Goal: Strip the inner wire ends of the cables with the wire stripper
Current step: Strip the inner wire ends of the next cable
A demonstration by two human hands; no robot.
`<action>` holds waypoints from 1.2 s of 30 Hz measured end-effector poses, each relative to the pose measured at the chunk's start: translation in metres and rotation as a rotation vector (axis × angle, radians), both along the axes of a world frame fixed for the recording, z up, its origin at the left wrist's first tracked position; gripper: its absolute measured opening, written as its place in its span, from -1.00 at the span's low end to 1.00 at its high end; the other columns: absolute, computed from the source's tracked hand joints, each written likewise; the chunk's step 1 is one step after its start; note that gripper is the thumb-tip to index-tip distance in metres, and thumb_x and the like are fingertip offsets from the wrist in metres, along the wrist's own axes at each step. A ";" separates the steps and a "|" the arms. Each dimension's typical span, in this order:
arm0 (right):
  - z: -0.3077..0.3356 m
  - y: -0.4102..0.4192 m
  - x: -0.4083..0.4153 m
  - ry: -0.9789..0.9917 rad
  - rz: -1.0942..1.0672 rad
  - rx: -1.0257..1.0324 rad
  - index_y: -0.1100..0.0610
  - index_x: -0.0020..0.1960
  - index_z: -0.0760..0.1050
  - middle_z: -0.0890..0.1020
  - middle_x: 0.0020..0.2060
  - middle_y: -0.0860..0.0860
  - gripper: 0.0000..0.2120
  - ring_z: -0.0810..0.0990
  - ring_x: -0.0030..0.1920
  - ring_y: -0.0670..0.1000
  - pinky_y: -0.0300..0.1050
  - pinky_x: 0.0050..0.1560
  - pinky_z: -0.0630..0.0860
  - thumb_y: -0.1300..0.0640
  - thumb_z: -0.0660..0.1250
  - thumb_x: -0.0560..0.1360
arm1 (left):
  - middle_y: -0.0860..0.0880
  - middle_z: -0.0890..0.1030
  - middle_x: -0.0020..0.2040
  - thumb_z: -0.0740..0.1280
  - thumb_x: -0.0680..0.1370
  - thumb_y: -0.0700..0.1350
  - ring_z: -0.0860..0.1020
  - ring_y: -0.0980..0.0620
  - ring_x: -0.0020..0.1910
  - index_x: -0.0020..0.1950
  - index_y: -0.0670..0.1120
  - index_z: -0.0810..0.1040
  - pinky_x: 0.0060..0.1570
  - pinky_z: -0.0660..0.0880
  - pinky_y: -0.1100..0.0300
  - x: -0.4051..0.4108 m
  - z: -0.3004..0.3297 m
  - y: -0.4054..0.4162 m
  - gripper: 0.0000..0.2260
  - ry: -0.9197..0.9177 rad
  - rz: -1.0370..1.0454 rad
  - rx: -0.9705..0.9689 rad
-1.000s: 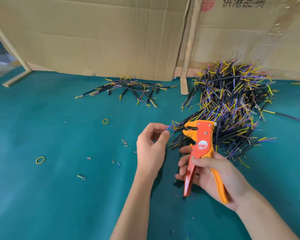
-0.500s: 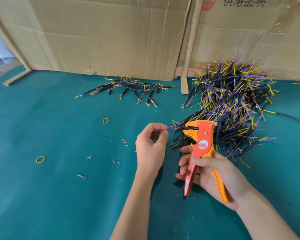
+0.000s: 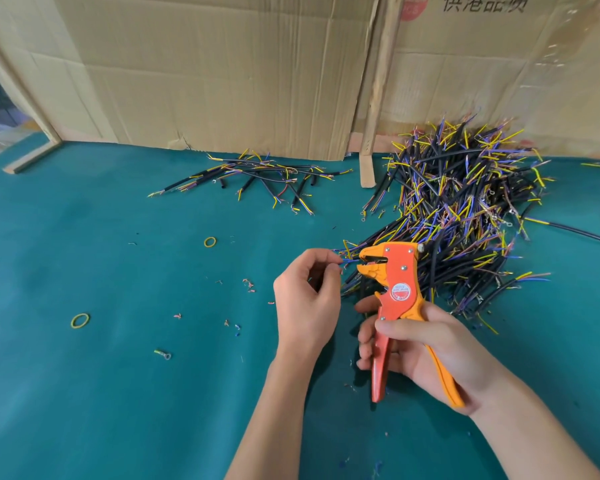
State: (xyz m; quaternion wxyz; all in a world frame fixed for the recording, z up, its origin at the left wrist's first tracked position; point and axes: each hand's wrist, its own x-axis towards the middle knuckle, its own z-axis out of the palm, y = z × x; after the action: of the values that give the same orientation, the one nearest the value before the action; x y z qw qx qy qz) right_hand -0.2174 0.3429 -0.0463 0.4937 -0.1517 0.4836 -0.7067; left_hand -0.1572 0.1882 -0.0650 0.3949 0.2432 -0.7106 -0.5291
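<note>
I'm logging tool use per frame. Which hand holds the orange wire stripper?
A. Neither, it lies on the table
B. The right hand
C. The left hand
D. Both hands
B: the right hand grips the handles of the wire stripper, while the left hand pinches a thin wire at its head.

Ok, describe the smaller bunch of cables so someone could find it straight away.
Start at the cardboard sheet standing along the back of the teal table. The smaller cable bunch lies just before its bottom edge, left of the wooden post. Unlike the big heap right of the post, it is thin and flat.

Matt teal cloth table (image 3: 101, 393), creased cardboard sheets (image 3: 222, 74), glossy orange plastic wire stripper (image 3: 400, 289).
</note>
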 end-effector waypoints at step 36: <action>0.004 0.001 0.003 -0.013 0.007 -0.047 0.28 0.05 0.60 0.58 -0.18 0.37 -0.68 0.59 -0.29 0.27 0.15 -0.23 0.58 0.21 0.56 0.35 | 0.08 0.68 -0.30 0.44 0.44 -0.26 0.65 0.09 -0.31 -0.20 -0.01 0.64 -0.17 0.62 0.15 -0.002 -0.002 0.002 -0.86 -0.083 -0.036 0.027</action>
State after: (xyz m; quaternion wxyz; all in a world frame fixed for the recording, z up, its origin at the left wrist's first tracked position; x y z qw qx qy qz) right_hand -0.2146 0.3439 -0.0426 0.4955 -0.1604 0.4630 -0.7172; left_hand -0.1596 0.1900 -0.0669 0.3522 0.2574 -0.7235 -0.5350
